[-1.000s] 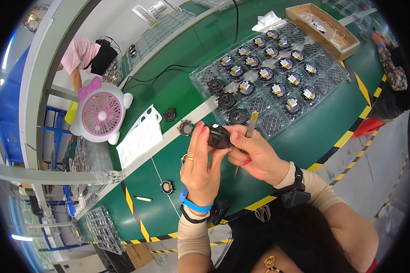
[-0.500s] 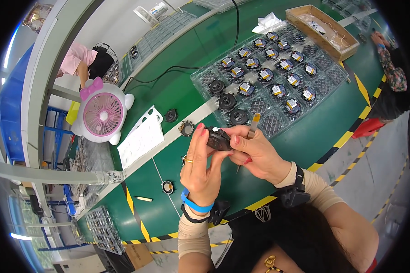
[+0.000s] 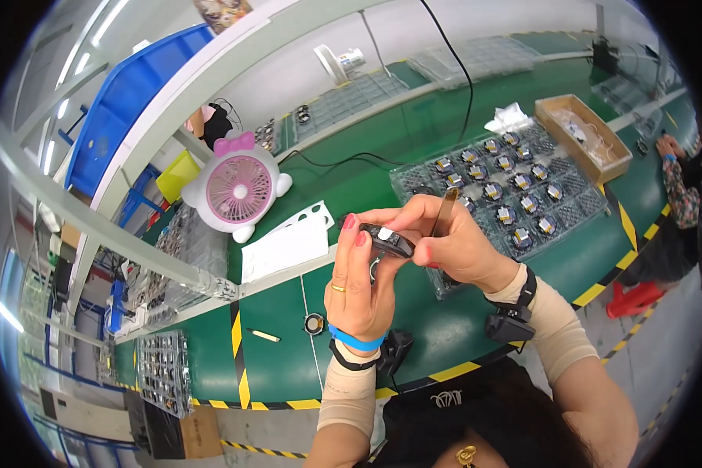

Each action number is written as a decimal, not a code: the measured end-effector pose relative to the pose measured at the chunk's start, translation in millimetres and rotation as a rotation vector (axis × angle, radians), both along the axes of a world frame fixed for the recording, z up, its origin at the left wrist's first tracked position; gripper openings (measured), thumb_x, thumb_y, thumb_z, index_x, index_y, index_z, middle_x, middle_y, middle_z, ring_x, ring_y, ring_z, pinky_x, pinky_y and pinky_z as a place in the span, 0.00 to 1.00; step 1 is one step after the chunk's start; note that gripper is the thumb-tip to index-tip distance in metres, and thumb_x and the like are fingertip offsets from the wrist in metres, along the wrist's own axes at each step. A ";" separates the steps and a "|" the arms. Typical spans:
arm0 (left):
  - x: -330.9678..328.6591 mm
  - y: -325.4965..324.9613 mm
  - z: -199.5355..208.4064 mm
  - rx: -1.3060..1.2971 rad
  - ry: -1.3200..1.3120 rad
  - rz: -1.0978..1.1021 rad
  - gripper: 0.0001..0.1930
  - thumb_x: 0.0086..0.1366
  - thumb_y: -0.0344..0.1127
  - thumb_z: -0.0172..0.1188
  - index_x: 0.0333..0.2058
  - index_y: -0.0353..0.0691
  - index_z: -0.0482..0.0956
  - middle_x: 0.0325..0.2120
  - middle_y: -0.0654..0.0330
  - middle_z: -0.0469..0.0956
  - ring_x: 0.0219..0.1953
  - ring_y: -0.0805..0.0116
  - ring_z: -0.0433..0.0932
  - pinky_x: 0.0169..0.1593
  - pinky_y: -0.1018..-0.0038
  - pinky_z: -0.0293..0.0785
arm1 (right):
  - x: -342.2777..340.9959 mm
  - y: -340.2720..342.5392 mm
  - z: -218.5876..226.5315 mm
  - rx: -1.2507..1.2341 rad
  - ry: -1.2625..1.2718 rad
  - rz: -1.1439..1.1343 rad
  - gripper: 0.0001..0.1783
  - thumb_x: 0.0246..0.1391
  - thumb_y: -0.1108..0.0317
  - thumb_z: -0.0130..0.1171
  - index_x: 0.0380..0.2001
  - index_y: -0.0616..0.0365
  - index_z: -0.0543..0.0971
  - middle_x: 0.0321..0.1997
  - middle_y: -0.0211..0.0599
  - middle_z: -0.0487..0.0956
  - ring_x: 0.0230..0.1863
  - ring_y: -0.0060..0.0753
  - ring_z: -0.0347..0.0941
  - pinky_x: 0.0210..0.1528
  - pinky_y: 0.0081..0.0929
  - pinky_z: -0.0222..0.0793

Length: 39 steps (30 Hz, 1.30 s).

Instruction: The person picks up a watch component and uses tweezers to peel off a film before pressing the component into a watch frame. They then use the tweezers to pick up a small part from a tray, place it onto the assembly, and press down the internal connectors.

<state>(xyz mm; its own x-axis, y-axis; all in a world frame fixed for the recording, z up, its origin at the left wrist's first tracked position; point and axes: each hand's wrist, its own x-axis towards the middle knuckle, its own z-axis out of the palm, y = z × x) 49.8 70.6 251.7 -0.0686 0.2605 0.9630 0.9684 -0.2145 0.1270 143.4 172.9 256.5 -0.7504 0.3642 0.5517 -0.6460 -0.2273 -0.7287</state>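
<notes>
**Black part (image 3: 390, 241) held up over a green counter (image 3: 281, 370)**

So the left hand (image 3: 360, 292) is pinching the black part, and the right hand (image 3: 464, 251) grips a slim brownish tool (image 3: 446, 209), right by the part's other end. Clear tray (image 3: 577, 186) with little round assemblies (image 3: 530, 203) sits past the right hand; pink-and-white fan (image 3: 240, 191) off left.

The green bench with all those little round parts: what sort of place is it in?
Probably an electronics assembly workshop: a clear tray holds rows of matching round parts, yellow-and-black tape edges the green bench, and the left hand holds a dark part.
</notes>
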 end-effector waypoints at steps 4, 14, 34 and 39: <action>-7.3 -22.5 11.9 0.034 -0.020 0.015 0.26 0.46 0.18 0.62 0.46 0.30 0.67 0.47 0.43 0.68 0.37 0.57 0.77 0.35 0.71 0.79 | -11.8 -20.7 12.0 -0.005 -0.017 0.071 0.20 0.48 0.67 0.59 0.45 0.62 0.71 0.42 0.36 0.76 0.34 0.14 0.69 0.25 0.08 0.59; -20.5 -13.4 9.3 -0.024 -0.069 0.045 0.26 0.43 0.21 0.66 0.44 0.30 0.70 0.45 0.45 0.71 0.37 0.58 0.78 0.32 0.75 0.77 | -23.3 -15.5 4.5 -0.128 -0.141 0.006 0.21 0.47 0.61 0.61 0.43 0.60 0.74 0.32 0.31 0.76 0.19 0.11 0.60 0.19 0.12 0.52; -17.9 17.3 1.9 -0.129 -0.156 0.114 0.25 0.44 0.24 0.65 0.44 0.31 0.71 0.45 0.49 0.71 0.33 0.62 0.78 0.31 0.77 0.76 | -28.2 6.4 -6.0 -0.555 -0.178 0.210 0.23 0.56 0.56 0.49 0.48 0.63 0.69 0.16 0.19 0.63 0.13 0.10 0.43 0.16 0.14 0.41; -17.4 18.3 5.4 -0.137 -0.171 0.110 0.25 0.44 0.22 0.65 0.44 0.31 0.71 0.46 0.49 0.71 0.33 0.62 0.78 0.31 0.77 0.76 | -27.7 7.1 -1.9 -0.554 -0.191 0.200 0.23 0.56 0.56 0.49 0.48 0.63 0.69 0.16 0.18 0.61 0.13 0.10 0.43 0.16 0.14 0.40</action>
